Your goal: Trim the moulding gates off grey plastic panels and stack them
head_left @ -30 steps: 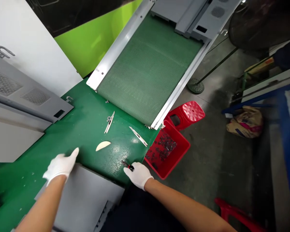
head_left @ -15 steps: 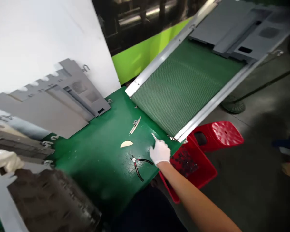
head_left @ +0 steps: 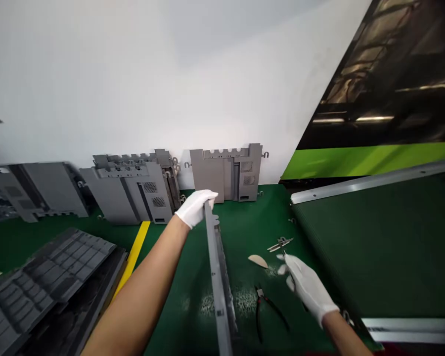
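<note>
My left hand [head_left: 197, 206], in a white glove, grips the top edge of a grey plastic panel [head_left: 215, 277]. The panel stands on its edge, seen nearly side-on. Over the right part of the green table, my gloved right hand [head_left: 307, 284] is closed around a thin knife-like tool [head_left: 283, 248], its dark tip showing past the fingers and most of it hidden. Between the panel and that hand lie red-handled side cutters [head_left: 260, 292] with handles spread. A beige half-round piece [head_left: 258, 261] and a narrow pale part [head_left: 280, 244] rest just beyond.
Several grey panels [head_left: 133, 198] lean along the white wall [head_left: 222, 84], another panel [head_left: 198, 173] stands farther right. Dark ribbed panels [head_left: 59, 267] are stacked at left beside a yellow line [head_left: 131, 257]. A green conveyor belt [head_left: 385, 247] with metal rails borders the right.
The view has swung left, away from the conveyor. The panel in my left hand has come from the far left to the middle and is now edge-on. My right hand still holds the thin tool.
</note>
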Available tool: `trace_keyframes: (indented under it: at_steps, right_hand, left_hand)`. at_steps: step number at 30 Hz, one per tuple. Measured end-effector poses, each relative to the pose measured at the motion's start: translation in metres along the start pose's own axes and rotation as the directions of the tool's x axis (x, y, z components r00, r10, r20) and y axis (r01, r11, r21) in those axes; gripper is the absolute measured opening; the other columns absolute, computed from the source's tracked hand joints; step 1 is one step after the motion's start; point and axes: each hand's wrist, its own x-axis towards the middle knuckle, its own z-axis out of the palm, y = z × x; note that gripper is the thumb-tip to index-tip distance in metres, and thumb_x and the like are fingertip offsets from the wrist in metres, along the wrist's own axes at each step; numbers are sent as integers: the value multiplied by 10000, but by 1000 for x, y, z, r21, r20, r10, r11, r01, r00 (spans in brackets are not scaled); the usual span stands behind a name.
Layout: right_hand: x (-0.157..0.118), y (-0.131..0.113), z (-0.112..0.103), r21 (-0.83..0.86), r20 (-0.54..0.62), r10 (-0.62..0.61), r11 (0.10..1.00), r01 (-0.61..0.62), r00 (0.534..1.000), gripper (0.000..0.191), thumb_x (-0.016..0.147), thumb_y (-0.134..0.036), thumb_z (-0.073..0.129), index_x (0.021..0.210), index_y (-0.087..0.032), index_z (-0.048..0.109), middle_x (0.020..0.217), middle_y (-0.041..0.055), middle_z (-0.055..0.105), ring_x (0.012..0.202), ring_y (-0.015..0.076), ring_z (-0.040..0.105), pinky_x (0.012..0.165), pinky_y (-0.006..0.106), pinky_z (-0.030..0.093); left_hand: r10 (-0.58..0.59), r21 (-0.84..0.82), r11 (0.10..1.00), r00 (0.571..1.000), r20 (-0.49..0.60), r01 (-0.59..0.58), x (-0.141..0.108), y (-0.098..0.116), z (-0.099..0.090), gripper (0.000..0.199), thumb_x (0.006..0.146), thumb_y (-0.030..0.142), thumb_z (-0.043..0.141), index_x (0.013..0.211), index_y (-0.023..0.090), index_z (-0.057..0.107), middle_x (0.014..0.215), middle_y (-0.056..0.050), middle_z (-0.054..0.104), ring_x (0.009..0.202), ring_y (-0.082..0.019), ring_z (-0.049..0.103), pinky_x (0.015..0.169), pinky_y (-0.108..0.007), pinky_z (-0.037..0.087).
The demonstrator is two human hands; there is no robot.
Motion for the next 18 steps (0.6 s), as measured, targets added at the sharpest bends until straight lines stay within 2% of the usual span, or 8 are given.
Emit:
trace_keyframes:
  at_steps: [2,4,6,8,10,13,18]
  right_hand:
    - [-5,-57,0,212,72,-49,977,33,996,468,934,-634,311,1038,-272,589,680,6,607,398,135,400,378,288,321]
    - [-7,-109,-1,263,177,-104,963,55,979,442,921,-633,363,1031,-262,578,700,-9,599,418,130,416,384,278,332]
    - [-3,-151,-2,139,225,-214,973,186,950,430,935,-613,365,952,-246,588,642,-31,553,459,129,434,454,275,378]
    - [7,-182,-1,-106,237,-321,930,353,917,454,962,-588,328,833,-236,585,597,-37,514,518,135,460,534,276,393]
    - [23,-203,5,-363,249,-380,816,450,891,493,986,-559,274,749,-231,556,599,-29,525,563,142,486,571,278,378]
    - [48,-224,20,-636,289,-386,606,477,876,508,998,-535,228,748,-231,551,654,-11,596,580,152,519,570,282,349]
    - [66,-248,35,-825,348,-370,315,469,861,601,976,-597,158,839,-256,634,712,37,660,633,205,609,580,304,369]
  left_hand:
    - [-12,-73,997,1000,12,13,0,-3,6,369,799,420,613,550,196,457,521,19,459,507,-118,418,523,-283,327]
    - [-36,-134,990,999,13,38,0,-5,10,386,811,446,606,559,194,459,516,28,432,493,-112,390,504,-277,293]
    - [-76,-181,980,997,15,77,1,-7,12,402,815,474,598,561,196,455,503,37,397,477,-110,359,492,-275,274]
    - [-101,-210,972,994,29,105,3,-9,12,409,811,479,596,558,198,442,496,45,367,468,-106,330,488,-275,262]
    - [-83,-225,970,996,36,89,5,-11,10,403,806,460,604,559,196,424,510,50,358,476,-100,308,497,-276,256]
    - [-18,-211,977,1000,15,21,6,-12,7,395,810,443,599,569,190,415,548,48,380,511,-96,309,531,-276,268]
    - [34,-160,987,999,0,-33,2,-8,-1,392,836,431,574,571,185,422,561,46,389,549,-103,339,578,-278,299]
